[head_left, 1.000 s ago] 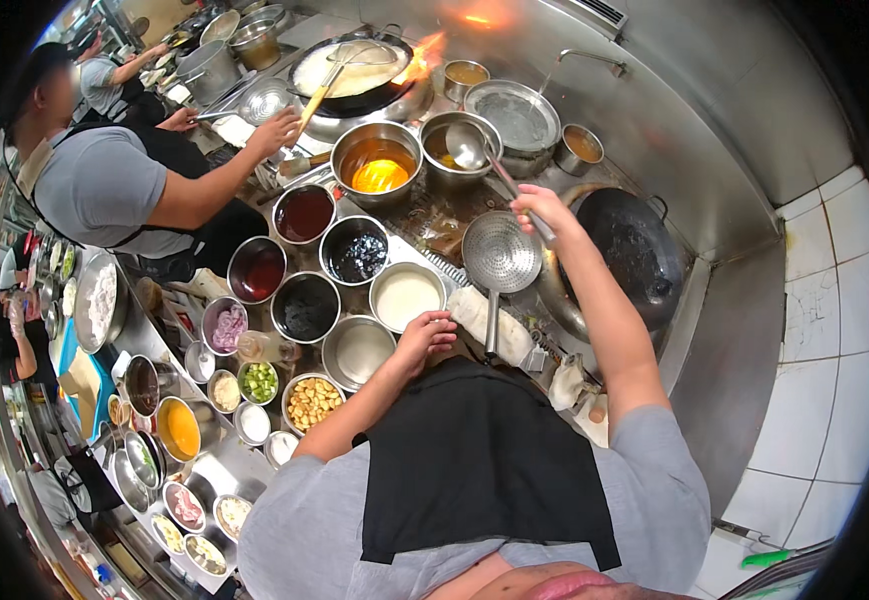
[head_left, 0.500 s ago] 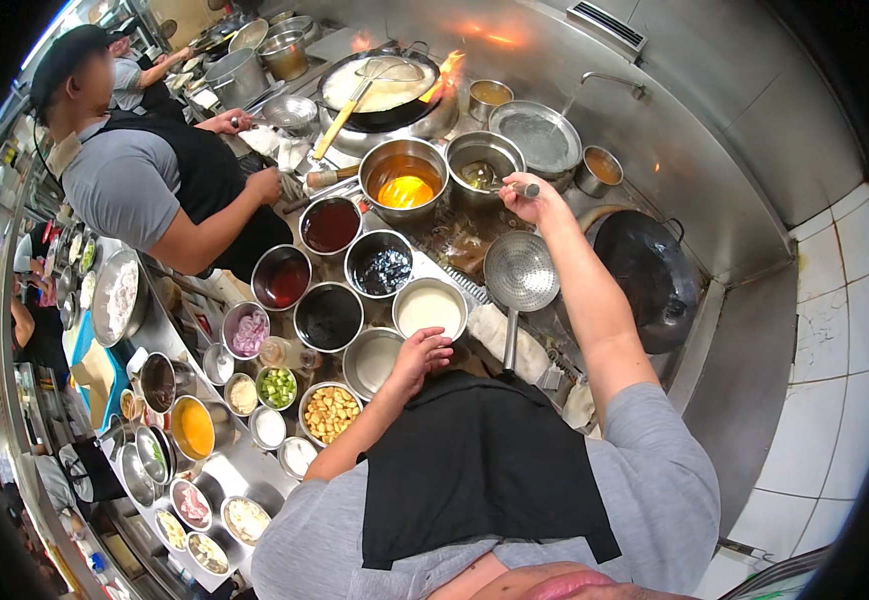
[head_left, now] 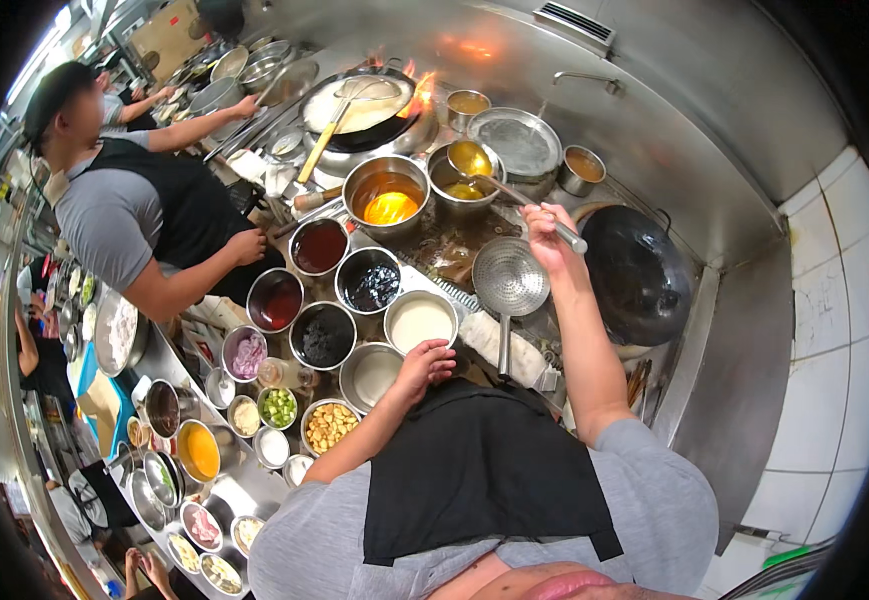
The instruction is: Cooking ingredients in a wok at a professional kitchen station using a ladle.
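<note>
My right hand (head_left: 552,240) is closed round the handle of a metal ladle (head_left: 470,157). The ladle's bowl shows golden liquid and is over a steel pot (head_left: 441,168) with yellowish liquid inside. Left of that pot stands another pot of amber liquid (head_left: 387,197). My left hand (head_left: 426,370) holds nothing, its fingers loosely apart, close to a bowl of creamy white liquid (head_left: 421,318) and a pale bowl (head_left: 372,378). Between my arms, a perforated skimmer (head_left: 510,278) rests with its handle toward me.
A dark wok (head_left: 638,275) sits at right. Flames (head_left: 422,92) rise beside a wok of foamy pale liquid (head_left: 354,108) at the back. Several sauce pots, including a black one (head_left: 322,336), and a bowl of golden-brown chunks (head_left: 331,427) crowd the left. A co-worker (head_left: 144,190) stands at far left.
My right hand has moved nearer me, and the ladle's bowl has come up out of the pot. The co-worker's farther arm has stretched out toward the back. My left hand stays almost still.
</note>
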Available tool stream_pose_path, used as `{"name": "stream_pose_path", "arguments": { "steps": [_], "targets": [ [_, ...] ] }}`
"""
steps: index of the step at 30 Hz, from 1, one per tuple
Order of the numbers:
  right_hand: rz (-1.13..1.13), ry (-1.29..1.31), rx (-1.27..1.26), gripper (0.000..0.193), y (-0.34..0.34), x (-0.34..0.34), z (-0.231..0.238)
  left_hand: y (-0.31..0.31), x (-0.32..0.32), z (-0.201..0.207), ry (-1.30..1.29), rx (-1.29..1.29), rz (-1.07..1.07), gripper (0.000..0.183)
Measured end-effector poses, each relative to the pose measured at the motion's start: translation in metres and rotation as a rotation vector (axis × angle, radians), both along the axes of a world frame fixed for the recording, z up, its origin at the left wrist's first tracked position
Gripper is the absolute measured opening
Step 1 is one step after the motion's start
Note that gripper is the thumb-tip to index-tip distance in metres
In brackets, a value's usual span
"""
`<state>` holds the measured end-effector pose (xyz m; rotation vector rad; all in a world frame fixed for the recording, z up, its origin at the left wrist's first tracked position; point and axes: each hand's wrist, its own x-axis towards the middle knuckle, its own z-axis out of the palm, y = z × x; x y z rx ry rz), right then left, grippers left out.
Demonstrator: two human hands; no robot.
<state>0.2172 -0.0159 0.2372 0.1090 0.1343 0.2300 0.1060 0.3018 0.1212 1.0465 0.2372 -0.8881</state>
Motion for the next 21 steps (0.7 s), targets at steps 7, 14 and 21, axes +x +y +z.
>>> {"name": "stream_pose_path", "arguments": {
  "steps": [7, 14, 21],
  "targets": [
    [-0.228, -0.092, 0.01, 0.033, -0.032, -0.122, 0.053, -0.034, -0.002, 0.001, 0.002, -0.064, -0.101, 0.035],
    [-0.475, 0.162, -0.718, 0.024, -0.073, -0.241, 0.039, -0.058, -0.009, 0.002, -0.029, -0.03, -0.245, 0.035],
    [-0.422, 0.513, -1.322, 0.043, -0.085, -0.307, 0.009, -0.066, -0.015, 0.007, -0.007, -0.017, -0.281, 0.032]
  ]
}}
